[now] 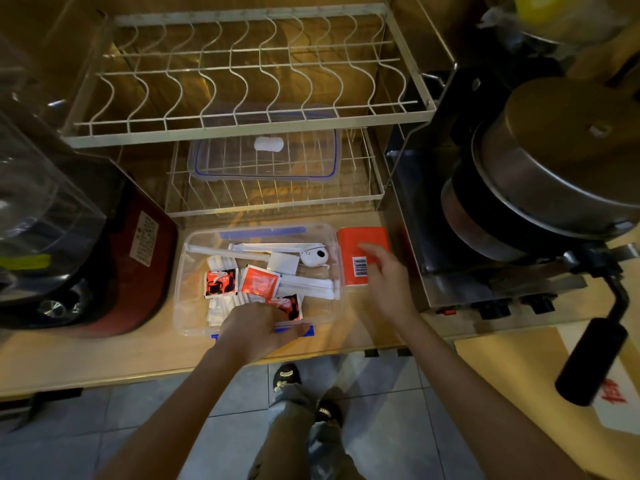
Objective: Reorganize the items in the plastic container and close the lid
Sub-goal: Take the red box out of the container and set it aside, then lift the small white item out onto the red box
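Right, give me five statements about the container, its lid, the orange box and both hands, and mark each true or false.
1. The lid is on the plastic container. False: it lies on the lower wire rack, and the container is open.
2. The orange box stands outside the container, at its right side. True.
3. The right hand is over the orange box. True.
4. The left hand grips the black handle. False: it is at the container's near edge, over the sachets.
5. The upper wire rack is full of plates. False: it holds none.
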Action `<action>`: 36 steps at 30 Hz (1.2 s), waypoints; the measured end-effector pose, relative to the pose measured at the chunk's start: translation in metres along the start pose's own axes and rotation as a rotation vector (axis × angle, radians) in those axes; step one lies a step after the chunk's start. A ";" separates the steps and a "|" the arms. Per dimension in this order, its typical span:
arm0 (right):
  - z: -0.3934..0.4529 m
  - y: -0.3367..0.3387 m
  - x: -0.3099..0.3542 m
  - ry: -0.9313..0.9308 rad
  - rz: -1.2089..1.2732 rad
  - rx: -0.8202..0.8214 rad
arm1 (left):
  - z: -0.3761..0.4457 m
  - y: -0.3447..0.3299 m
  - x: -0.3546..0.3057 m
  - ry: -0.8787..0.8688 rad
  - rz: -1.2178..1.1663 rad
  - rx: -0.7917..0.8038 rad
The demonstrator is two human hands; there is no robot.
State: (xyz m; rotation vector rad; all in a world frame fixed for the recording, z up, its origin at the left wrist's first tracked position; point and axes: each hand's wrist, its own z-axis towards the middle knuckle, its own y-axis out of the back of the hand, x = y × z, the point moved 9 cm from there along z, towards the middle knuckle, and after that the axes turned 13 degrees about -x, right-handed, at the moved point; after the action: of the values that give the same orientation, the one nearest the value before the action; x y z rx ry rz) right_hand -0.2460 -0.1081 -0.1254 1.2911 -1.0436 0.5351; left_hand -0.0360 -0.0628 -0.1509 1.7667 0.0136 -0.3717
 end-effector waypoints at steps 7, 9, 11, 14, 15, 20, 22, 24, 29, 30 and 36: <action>0.024 0.026 0.028 -0.185 0.342 -0.228 | 0.000 0.003 0.001 0.127 -0.240 0.083; 0.022 0.015 0.038 -0.176 0.294 -0.149 | 0.007 0.011 0.002 0.195 -0.422 0.049; 0.014 -0.007 0.053 -0.139 0.237 -0.035 | 0.018 0.021 0.008 0.197 -0.427 -0.055; 0.003 -0.049 0.060 -0.062 -0.003 0.111 | 0.037 0.031 0.014 0.156 -0.303 -0.160; 0.000 -0.061 0.060 -0.049 -0.082 0.142 | 0.044 0.033 0.015 0.137 -0.277 -0.175; -0.007 -0.106 0.054 0.077 -0.442 0.203 | 0.069 0.030 0.019 0.045 -0.170 -0.201; -0.009 -0.116 0.048 0.167 -0.663 0.244 | 0.077 0.024 0.020 0.013 -0.177 -0.199; -0.009 -0.121 0.042 0.154 -0.736 0.280 | 0.082 0.019 0.020 -0.016 -0.185 -0.186; -0.010 -0.131 0.038 0.250 -0.887 0.347 | 0.086 0.014 0.017 -0.089 -0.199 -0.174; -0.010 -0.130 0.038 0.253 -0.898 0.344 | 0.086 0.014 0.017 -0.098 -0.216 -0.172; -0.004 -0.129 0.048 0.288 -0.912 0.335 | 0.085 0.009 0.022 -0.080 -0.297 -0.082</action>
State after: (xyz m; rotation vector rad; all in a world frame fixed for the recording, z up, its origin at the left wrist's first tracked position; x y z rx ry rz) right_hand -0.1159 -0.1467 -0.1501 1.7500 -0.0602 0.1738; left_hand -0.0338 -0.1503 -0.1638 1.6698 0.2332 -0.6476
